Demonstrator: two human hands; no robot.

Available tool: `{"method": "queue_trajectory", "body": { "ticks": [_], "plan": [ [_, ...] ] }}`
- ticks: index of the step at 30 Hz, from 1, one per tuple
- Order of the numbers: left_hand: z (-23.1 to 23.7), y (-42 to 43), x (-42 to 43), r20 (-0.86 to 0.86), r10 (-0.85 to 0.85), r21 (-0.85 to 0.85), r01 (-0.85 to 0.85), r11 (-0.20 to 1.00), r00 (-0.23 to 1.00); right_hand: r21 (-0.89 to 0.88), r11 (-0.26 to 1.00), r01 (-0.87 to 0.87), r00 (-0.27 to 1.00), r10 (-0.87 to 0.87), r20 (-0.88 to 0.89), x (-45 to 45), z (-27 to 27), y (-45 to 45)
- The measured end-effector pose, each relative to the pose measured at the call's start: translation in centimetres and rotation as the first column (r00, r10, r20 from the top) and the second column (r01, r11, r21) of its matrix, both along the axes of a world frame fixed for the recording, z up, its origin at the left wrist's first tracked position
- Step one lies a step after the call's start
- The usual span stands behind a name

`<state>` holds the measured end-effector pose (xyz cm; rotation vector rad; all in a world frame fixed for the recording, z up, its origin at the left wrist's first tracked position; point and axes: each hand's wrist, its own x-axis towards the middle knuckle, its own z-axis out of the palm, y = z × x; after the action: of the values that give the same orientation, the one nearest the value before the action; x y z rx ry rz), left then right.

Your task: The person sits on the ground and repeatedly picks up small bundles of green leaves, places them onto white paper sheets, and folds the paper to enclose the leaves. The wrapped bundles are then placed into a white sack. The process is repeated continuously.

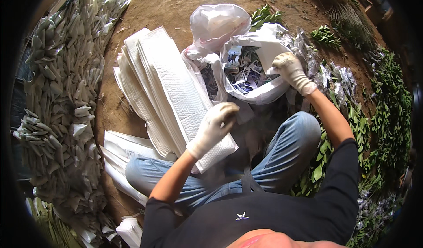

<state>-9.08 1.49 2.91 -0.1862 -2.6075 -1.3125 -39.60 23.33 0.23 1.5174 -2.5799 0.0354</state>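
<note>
My left hand [216, 125], in a pale glove, hovers over the near end of a stack of white quilted sleeves [180, 89]. Its fingers curl with a gap to the thumb, and I see nothing held. My right hand [292, 70], also gloved, pinches a white sheet-like piece [268, 54] at the right rim of an open white plastic bag [261, 97]. Whether that piece is paper or part of the bag is unclear. Inside the bag lie many small printed packets [249, 78] and a phone [233, 59] with its screen lit.
Rows of wrapped pale bundles [69, 82] cover the dirt floor [158, 3] at left. Leafy green cuttings [390, 92] and silver-wrapped bundles [340, 78] lie at right. More white sleeves [129, 152] rest beside my left knee. Another white bag [219, 21] stands beyond the open one.
</note>
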Motion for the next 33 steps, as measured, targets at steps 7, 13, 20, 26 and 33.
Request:
{"method": "queue_trajectory", "body": {
  "ticks": [7, 13, 20, 26, 33],
  "plan": [
    [-5.1, 6.0, -22.7, -0.069, 0.351, 0.529, -0.264, 0.807, 0.934, -0.495, 0.833, -0.246, 0.966, 0.254, -0.053, -6.1, 10.5, 0.7],
    [-8.2, 8.3, -26.6, 0.186, -0.018, 0.814, -0.144, 0.563, 0.982, -0.472, 0.88, 0.047, 0.818, -0.305, -0.488, -10.1, 13.4, 0.1],
    [-7.5, 7.4, -27.0, 0.065, 0.055, 0.869, -0.084, 0.488, 0.996, -0.284, 0.933, -0.219, 0.97, 0.176, -0.169, -5.1, 5.7, 0.9],
    [-7.6, 8.7, -27.0, -0.09, 0.09, 0.642, -0.011, 0.767, 0.992, -0.408, 0.907, -0.107, 0.986, 0.148, 0.071, -5.5, 4.3, 2.7],
    [-6.8, 9.3, -26.3, -0.128, 0.088, 0.497, -0.013, 0.868, 0.988, -0.417, 0.909, 0.022, 0.944, 0.118, 0.308, -6.0, 4.1, 4.0]
  ]
}}
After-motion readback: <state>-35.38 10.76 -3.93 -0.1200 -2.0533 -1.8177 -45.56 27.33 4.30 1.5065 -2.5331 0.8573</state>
